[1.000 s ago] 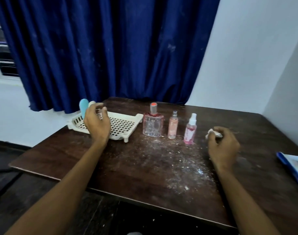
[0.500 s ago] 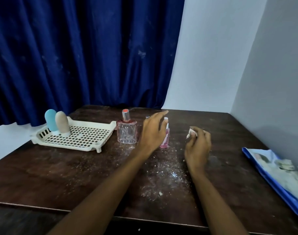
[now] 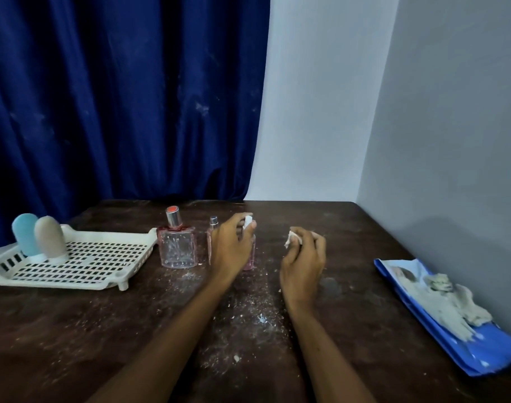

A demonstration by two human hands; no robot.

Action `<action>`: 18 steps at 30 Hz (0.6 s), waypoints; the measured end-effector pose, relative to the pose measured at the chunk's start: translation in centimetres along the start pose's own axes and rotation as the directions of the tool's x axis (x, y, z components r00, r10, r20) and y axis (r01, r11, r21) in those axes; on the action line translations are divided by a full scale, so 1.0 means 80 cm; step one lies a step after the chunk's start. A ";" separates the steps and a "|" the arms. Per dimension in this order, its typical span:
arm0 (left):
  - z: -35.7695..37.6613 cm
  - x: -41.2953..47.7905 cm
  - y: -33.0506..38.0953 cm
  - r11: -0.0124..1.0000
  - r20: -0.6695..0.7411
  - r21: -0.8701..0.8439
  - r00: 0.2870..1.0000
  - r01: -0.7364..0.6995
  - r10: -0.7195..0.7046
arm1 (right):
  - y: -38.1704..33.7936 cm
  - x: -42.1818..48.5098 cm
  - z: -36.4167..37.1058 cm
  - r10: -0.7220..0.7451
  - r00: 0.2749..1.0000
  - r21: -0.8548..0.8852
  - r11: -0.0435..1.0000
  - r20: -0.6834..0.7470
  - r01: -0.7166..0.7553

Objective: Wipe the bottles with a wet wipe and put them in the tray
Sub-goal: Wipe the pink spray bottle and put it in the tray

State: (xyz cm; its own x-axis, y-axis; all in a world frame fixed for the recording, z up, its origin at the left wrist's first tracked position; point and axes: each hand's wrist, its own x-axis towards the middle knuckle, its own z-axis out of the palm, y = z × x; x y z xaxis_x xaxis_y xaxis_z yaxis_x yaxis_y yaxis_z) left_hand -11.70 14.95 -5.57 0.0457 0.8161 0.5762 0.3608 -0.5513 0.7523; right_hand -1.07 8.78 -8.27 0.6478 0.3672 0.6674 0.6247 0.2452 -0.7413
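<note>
My left hand (image 3: pixel 232 247) grips the pink spray bottle (image 3: pixel 249 258) with a white cap, which stands on the table and is mostly hidden behind the hand. My right hand (image 3: pixel 303 258) pinches a small white wet wipe (image 3: pixel 292 238) just right of it. A slim pink bottle (image 3: pixel 212 238) with a silver top stands behind my left hand. A square clear bottle (image 3: pixel 177 248) with a red cap stands to its left. The white perforated tray (image 3: pixel 103 263) at the left holds a blue bottle (image 3: pixel 25 234) and a beige bottle (image 3: pixel 49 239), both upright.
The dark wooden table (image 3: pixel 74 330) is strewn with white crumbs near the middle. A blue plastic packet (image 3: pixel 457 324) with used grey wipes lies at the right edge by the wall. A blue curtain hangs behind.
My left hand left the tray, crossed to the right and closed round the pink spray bottle. The view swung right. My right hand kept the wipe.
</note>
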 end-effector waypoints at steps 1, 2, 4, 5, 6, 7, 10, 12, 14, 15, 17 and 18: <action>0.004 0.001 -0.003 1.000 0.002 -0.001 1.000 0.010 -0.010 | 0.000 0.000 0.000 0.001 1.000 0.003 1.000 -0.003 -0.001; 0.007 0.003 -0.007 1.000 0.006 -0.024 1.000 0.021 -0.021 | 0.000 0.000 0.000 -0.003 1.000 0.000 1.000 -0.006 0.003; 0.015 0.007 -0.011 0.988 0.035 -0.141 0.997 0.068 -0.064 | 0.000 0.000 0.001 -0.021 1.000 -0.006 1.000 -0.012 0.021; 0.020 0.010 -0.010 0.974 0.056 -0.202 0.994 0.099 -0.089 | -0.001 0.001 0.001 -0.024 1.000 -0.010 1.000 -0.017 0.024; 0.025 0.013 -0.008 0.958 0.071 -0.256 0.991 0.130 -0.115 | 0.000 0.002 0.002 -0.024 1.000 -0.012 1.000 -0.020 0.023; 0.029 0.016 -0.005 0.937 0.080 -0.308 0.986 0.161 -0.144 | 0.000 0.002 0.002 -0.025 0.999 -0.016 1.000 -0.021 0.025; 0.041 0.018 0.001 0.854 0.116 -0.468 0.974 0.226 -0.194 | 0.004 0.004 0.002 -0.029 0.999 -0.024 0.999 -0.034 0.029; 0.048 0.015 -0.005 0.811 0.146 -0.530 0.969 0.247 -0.200 | 0.007 0.006 0.002 -0.020 0.999 -0.025 1.000 -0.044 0.019; 0.051 0.013 -0.014 0.757 0.182 -0.592 0.961 0.277 -0.209 | 0.009 0.008 0.002 -0.013 0.998 -0.027 1.000 -0.059 0.012; 0.052 0.014 -0.017 0.726 0.203 -0.619 0.954 0.299 -0.220 | 0.011 0.008 0.003 -0.011 0.998 -0.020 1.000 -0.064 0.010; 0.051 0.017 -0.021 0.678 0.241 -0.654 0.942 0.336 -0.233 | 0.012 0.008 0.004 0.005 0.998 0.005 1.000 -0.058 -0.004; 0.050 0.019 -0.022 0.661 0.259 -0.665 0.937 0.348 -0.233 | 0.013 0.008 0.006 0.017 0.999 0.013 1.000 -0.050 -0.016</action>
State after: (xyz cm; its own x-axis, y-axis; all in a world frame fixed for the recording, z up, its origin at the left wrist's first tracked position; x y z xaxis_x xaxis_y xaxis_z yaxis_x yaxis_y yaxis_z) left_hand -8.51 17.88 -7.27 0.2000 0.9383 0.2823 -0.3651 -0.1960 0.9101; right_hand -0.23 9.66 -8.66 0.6795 0.3256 0.6575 0.6085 0.2506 -0.7530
